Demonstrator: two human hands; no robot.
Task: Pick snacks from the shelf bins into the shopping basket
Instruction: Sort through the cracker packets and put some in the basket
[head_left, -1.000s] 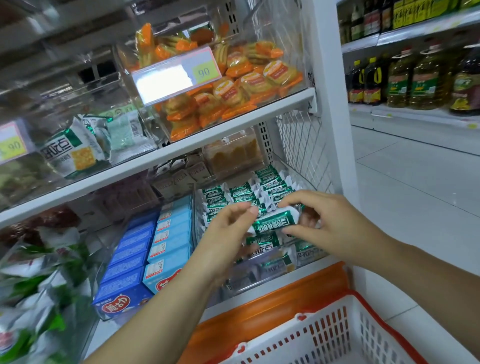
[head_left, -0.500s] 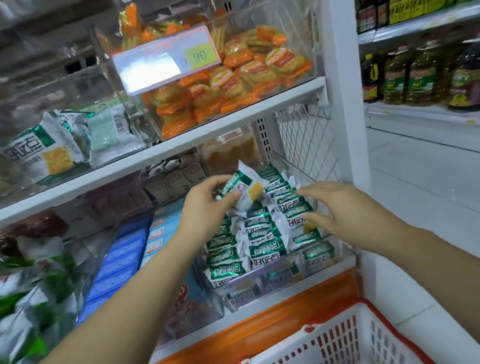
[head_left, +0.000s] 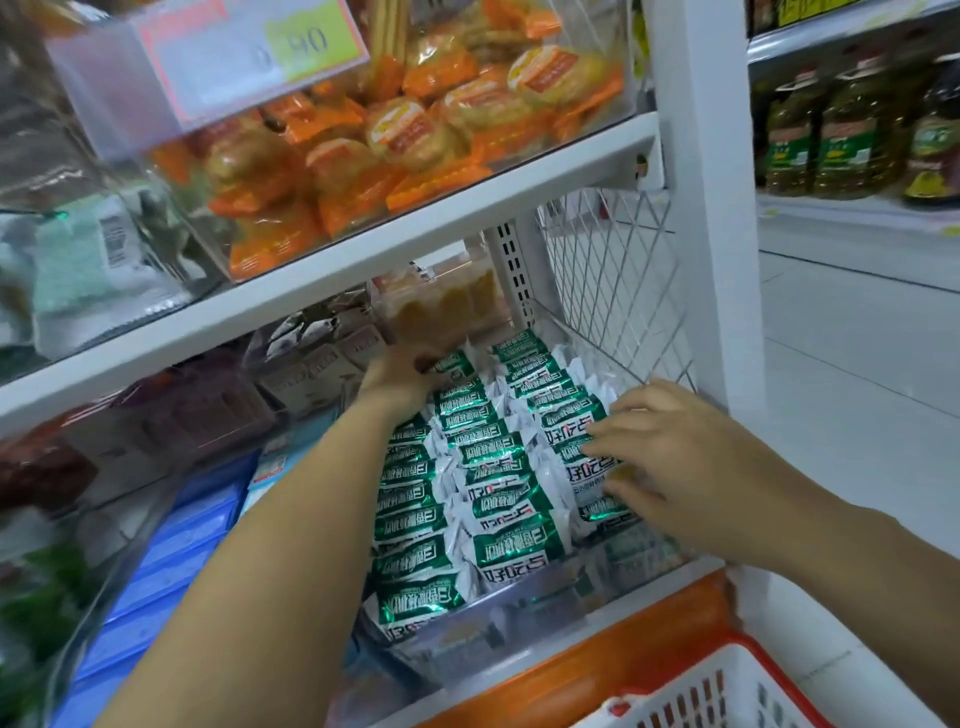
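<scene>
Left hand (head_left: 400, 382) is now at the clear bin's (head_left: 498, 621) 12 o'clock end, no longer raised mid-bin; fingers hidden, grip cannot be told. Right hand (head_left: 670, 457), well apart, rests with loose fingers on the green-white snack packets (head_left: 493, 499) at 3 o'clock. Basket (head_left: 727, 675) sits at 5 o'clock.

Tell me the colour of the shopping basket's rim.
The shopping basket rim is red, seen in the head view.

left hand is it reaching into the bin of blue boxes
No, the left hand is at the back of the green-and-white packets, right of the blue boxes.
</scene>
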